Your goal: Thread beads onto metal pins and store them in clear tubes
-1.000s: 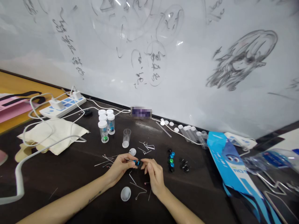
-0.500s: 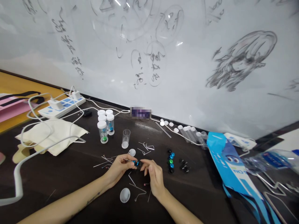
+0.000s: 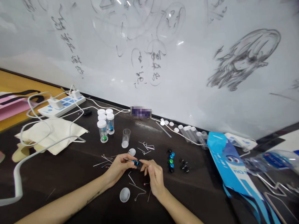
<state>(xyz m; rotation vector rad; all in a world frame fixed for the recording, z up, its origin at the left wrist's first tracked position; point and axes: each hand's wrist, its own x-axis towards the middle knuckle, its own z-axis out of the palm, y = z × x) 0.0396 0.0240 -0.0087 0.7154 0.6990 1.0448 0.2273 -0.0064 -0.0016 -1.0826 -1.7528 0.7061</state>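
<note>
Though handheld, blue piece (image 3: 136, 162) indistinct.

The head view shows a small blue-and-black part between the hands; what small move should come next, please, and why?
Perhaps steady the blue-and-black part with the right hand: the left hand pinches it, and the right fingertips are beside it.

On our table (image 3: 196, 199), vials (image 3: 103, 132) stand beyond our left hand (image 3: 121, 166), and a cloth (image 3: 59, 126) lies farther left. Right of our right hand (image 3: 154, 177) we have parts (image 3: 171, 161), then a bag (image 3: 233, 168). The whiteboard (image 3: 187, 68) rises beyond both hands.
</note>
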